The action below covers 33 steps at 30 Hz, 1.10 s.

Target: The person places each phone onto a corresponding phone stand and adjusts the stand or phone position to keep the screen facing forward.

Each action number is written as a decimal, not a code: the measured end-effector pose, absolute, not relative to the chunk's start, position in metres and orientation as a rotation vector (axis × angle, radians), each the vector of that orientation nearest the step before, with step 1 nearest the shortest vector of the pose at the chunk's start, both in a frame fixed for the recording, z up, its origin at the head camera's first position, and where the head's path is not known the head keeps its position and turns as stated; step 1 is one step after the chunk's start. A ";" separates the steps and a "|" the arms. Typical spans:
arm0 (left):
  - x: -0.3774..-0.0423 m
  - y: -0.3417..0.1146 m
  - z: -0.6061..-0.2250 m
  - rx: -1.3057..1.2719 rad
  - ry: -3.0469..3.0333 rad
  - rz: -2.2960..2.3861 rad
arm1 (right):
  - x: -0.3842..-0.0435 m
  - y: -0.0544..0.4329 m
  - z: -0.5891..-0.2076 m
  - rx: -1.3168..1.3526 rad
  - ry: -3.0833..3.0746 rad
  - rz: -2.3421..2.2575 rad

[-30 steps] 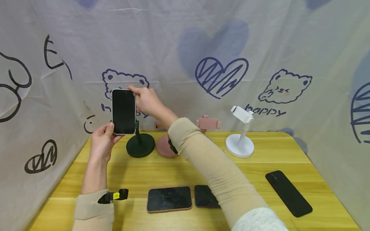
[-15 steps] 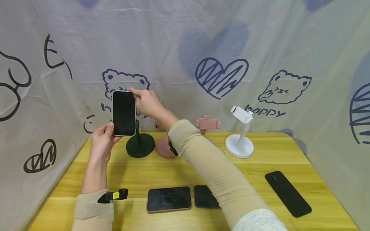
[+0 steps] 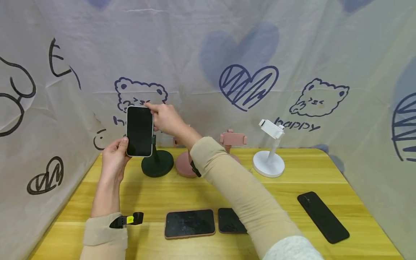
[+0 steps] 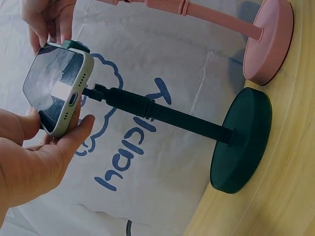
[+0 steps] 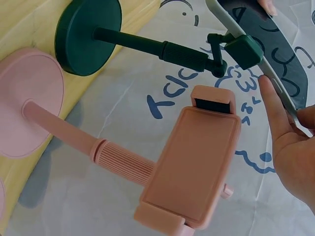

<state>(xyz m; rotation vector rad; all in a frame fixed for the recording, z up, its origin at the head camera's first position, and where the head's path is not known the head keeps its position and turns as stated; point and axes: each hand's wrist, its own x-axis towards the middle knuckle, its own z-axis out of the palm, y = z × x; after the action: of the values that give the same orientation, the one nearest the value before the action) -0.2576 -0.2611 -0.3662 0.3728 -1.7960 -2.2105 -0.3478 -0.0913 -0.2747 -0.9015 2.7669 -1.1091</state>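
A phone [image 3: 139, 131] in a pale case is held upright, screen towards me, at the top of a dark green phone stand [image 3: 157, 164]. The stand's green clamp [image 5: 244, 51] sits against the phone's long edge in the right wrist view. My left hand [image 3: 113, 159] grips the lower left corner, thumb on the front and fingers behind. At the upper right corner my right hand [image 3: 167, 117] pinches the phone, index finger along the top edge. In the left wrist view the green pole [image 4: 192, 123] runs from the round base to behind the phone.
Right of the green stand are a pink stand base [image 3: 186, 165], mostly behind my right arm, another pink stand [image 3: 233, 139] and a white stand [image 3: 269, 164]. On the wooden table lie a pink-cased phone [image 3: 190, 224], a partly covered phone [image 3: 230, 221] and a black phone [image 3: 323, 216].
The phone has come down a little and slightly to the right, with my right hand lowering along with it. My left hand has stayed nearly in place at the lower corner.
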 end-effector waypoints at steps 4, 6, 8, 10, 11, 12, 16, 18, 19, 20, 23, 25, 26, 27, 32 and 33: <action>-0.257 -0.262 -0.367 0.374 -1.821 -2.196 | -0.346 -0.093 -0.275 -0.919 2.758 -1.090; -0.257 -0.262 -0.367 0.376 -1.826 -2.197 | -0.345 -0.093 -0.276 -0.926 2.763 -1.084; -0.257 -0.261 -0.368 0.384 -1.842 -2.177 | -0.345 -0.093 -0.277 -0.927 2.766 -1.084; -0.258 -0.261 -0.367 0.401 -1.856 -2.157 | -0.344 -0.094 -0.278 -0.929 2.762 -1.085; -0.258 -0.261 -0.367 0.409 -1.859 -2.153 | -0.344 -0.093 -0.278 -0.929 2.759 -1.089; -0.258 -0.261 -0.367 0.415 -1.872 -2.139 | -0.344 -0.093 -0.278 -0.929 2.755 -1.088; -0.259 -0.260 -0.367 0.431 -1.883 -2.120 | -0.343 -0.092 -0.278 -0.943 2.754 -1.082; -0.260 -0.260 -0.367 0.428 -1.867 -2.128 | -0.343 -0.091 -0.278 -0.962 2.756 -1.081; -0.260 -0.260 -0.368 0.429 -1.867 -2.127 | -0.343 -0.091 -0.278 -0.969 2.759 -1.086; -0.260 -0.260 -0.368 0.426 -1.863 -2.129 | -0.343 -0.091 -0.278 -0.980 2.762 -1.090; -0.260 -0.260 -0.368 0.430 -1.864 -2.125 | -0.343 -0.091 -0.280 -1.005 2.768 -1.098; -0.258 -0.260 -0.369 0.432 -1.867 -2.115 | -0.343 -0.092 -0.282 -0.991 2.766 -1.114; -0.258 -0.260 -0.370 0.430 -1.855 -2.119 | -0.343 -0.092 -0.283 -0.982 2.761 -1.126; -0.257 -0.260 -0.370 0.425 -1.857 -2.111 | -0.343 -0.092 -0.284 -0.972 2.756 -1.137; -0.258 -0.261 -0.372 0.379 -1.815 -2.139 | -0.345 -0.090 -0.284 -0.953 2.727 -1.171; -0.259 -0.262 -0.372 0.375 -1.813 -2.142 | -0.345 -0.088 -0.283 -0.965 2.725 -1.169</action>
<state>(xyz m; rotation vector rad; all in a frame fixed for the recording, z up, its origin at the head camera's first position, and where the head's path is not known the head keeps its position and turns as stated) -0.2586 -0.2618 -0.3723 0.3746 -1.8134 -2.1419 -0.3451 -0.0881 -0.2834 -0.9654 2.7246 -1.1694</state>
